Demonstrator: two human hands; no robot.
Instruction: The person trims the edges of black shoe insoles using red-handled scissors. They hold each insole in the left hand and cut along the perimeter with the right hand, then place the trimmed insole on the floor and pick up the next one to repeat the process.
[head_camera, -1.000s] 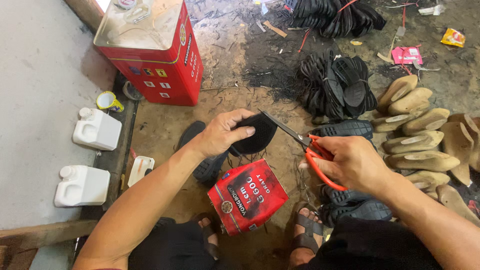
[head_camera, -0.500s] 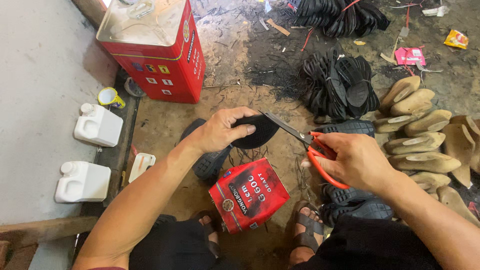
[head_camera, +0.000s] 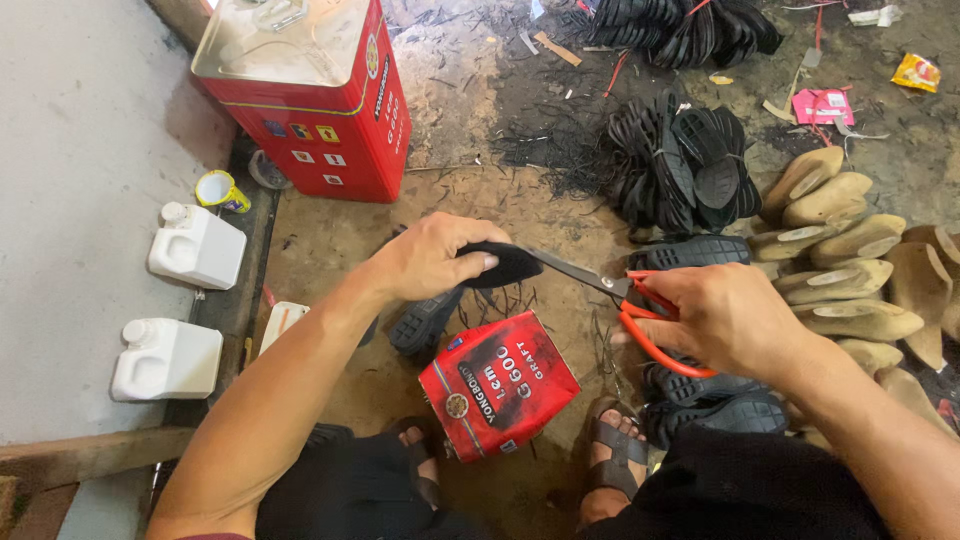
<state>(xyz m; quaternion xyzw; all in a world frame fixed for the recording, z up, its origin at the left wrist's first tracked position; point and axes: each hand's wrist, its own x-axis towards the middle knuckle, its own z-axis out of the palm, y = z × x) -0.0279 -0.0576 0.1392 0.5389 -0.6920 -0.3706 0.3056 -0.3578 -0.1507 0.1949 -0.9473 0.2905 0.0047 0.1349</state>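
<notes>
A black rubber sole piece (head_camera: 500, 263) is held above the floor (head_camera: 500, 190), near the middle of the scene, by the left hand (head_camera: 435, 258); its fingers are closed over the piece from above. Orange-handled scissors (head_camera: 625, 300) are held in the right hand (head_camera: 730, 318), whose fingers are threaded through the handle loops and drawn in. The steel blades are laid against the right edge of the piece; whether they are fully closed cannot be told.

Compared with the views from a second and half a second ago, both hands and the piece are found in nearly the same place, with the blades kept at the same edge. From this it is judged that trimming of the edge is under way and not finished.

The piece is matt, thin and curved, with a rounded outline. Fine black shavings (head_camera: 560, 150) are scattered over the rough, dusty floor. A dented red square tin (head_camera: 497, 385), glossy and printed, lies just near of the hands. A larger red can (head_camera: 320, 100) stands far left. Ribbed black soles (head_camera: 690, 165) are stacked far right, and smooth tan lasts (head_camera: 840, 260) are piled at the right. Two white plastic jugs (head_camera: 180, 300) stand at the left.
</notes>
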